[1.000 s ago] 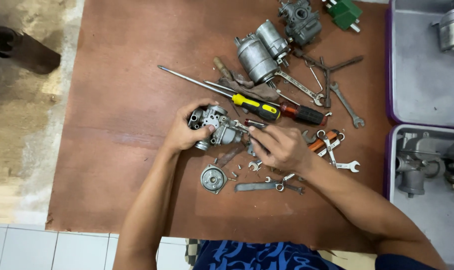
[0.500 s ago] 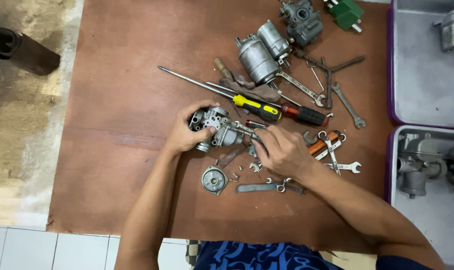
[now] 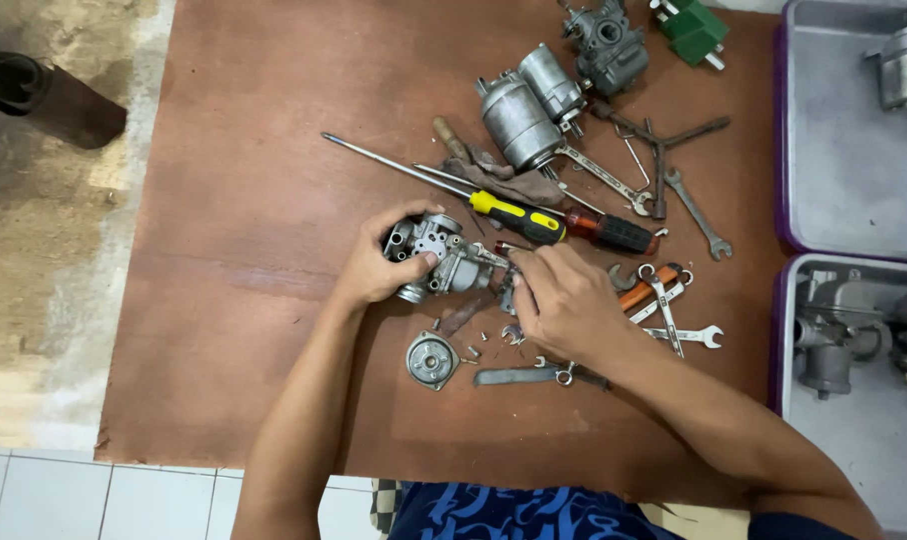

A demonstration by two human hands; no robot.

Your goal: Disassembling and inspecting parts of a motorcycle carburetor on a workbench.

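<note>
1. Your left hand (image 3: 374, 268) wraps around a small grey carburetor body (image 3: 436, 252), fingers closed on it, holding it just above the brown board (image 3: 244, 200).
2. Your right hand (image 3: 566, 300) is closed at the carburetor's right side, fingertips pinched on a small metal tool — too small to tell which kind.
3. A round metal cover (image 3: 432, 359) lies on the board just below the carburetor, with loose small parts beside it.
4. A yellow-handled screwdriver (image 3: 444, 185) lies just above your hands — next to a red-handled one (image 3: 604, 228).
5. Wrenches (image 3: 674, 310) lie right of your right hand.
</note>
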